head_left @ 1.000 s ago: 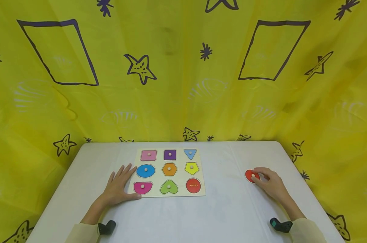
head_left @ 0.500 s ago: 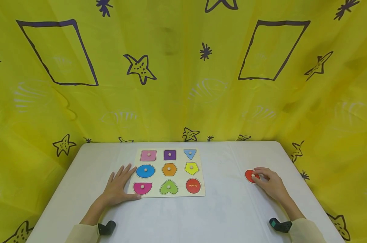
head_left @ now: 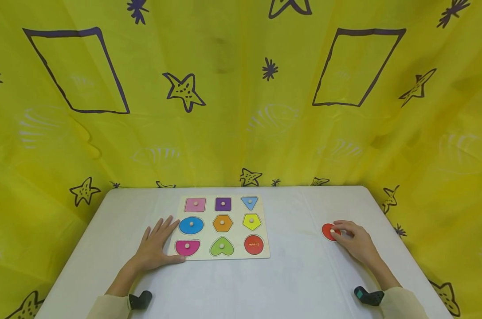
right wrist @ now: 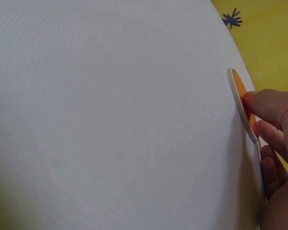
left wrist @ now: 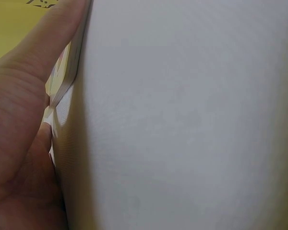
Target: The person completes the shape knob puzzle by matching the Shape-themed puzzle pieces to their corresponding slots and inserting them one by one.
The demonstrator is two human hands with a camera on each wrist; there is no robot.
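A wooden shape puzzle board (head_left: 237, 252) lies left of the table's middle, with knobbed shapes in most of its slots. Its near right slot is a red circle printed "Circular" (head_left: 254, 244), with no knob on it. My left hand (head_left: 154, 248) rests spread at the board's left side, thumb along the near edge and fingertips at the left edge. On the right, my right hand (head_left: 356, 241) pinches the knob of a red circle piece (head_left: 327, 231), which lies flat on the table. In the right wrist view the piece's pale wooden edge (right wrist: 237, 103) shows beside the thumb.
The white-covered table (head_left: 292, 283) reaches back to a yellow curtain (head_left: 225, 133) with drawn starfish and fish. Dark wrist devices sit by both sleeves, one at the left (head_left: 141, 300) and one at the right (head_left: 368, 295).
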